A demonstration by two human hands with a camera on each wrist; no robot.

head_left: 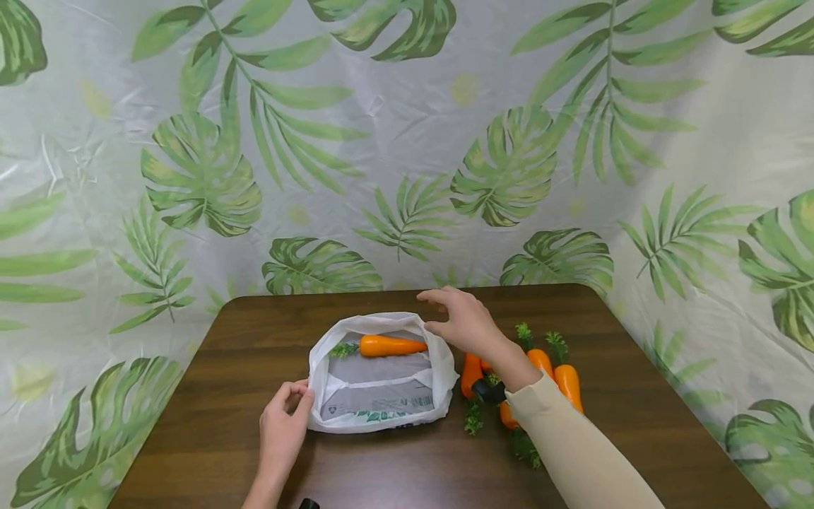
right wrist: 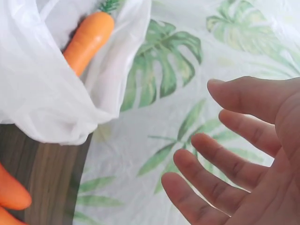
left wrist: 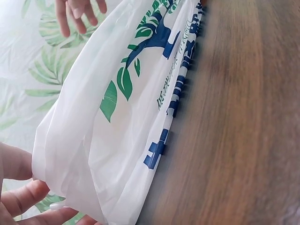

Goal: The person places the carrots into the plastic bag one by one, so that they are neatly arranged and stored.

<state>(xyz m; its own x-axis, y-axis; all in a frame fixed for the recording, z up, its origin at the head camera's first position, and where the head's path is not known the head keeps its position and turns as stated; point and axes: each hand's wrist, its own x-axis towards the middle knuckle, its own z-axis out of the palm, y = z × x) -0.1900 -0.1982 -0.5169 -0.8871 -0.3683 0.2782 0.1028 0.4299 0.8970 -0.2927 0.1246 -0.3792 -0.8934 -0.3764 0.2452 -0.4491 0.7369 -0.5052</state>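
Observation:
A white plastic bag (head_left: pixel 381 424) with green and blue print lies on the wooden table, its mouth spread wide. Inside it, near the far side, is one orange carrot (head_left: pixel 391 346) with a green leafy top. My left hand (head_left: pixel 286 417) holds the bag's left edge between thumb and curled fingers; in the left wrist view the fingers (left wrist: pixel 28 197) meet the white plastic (left wrist: pixel 70 154). Over the bag's far right rim hovers my right hand (head_left: pixel 464 322), fingers loosely spread and holding nothing. The right wrist view shows that hand (right wrist: pixel 243 159) apart from the bag (right wrist: pixel 42 84).
Several more carrots (head_left: pixel 568 385) with green tops lie piled right of the bag, partly hidden by the right forearm. The brown table (head_left: pixel 242 353) ends in a rounded far edge. Behind it hangs a leaf-patterned sheet (head_left: pixel 407 141).

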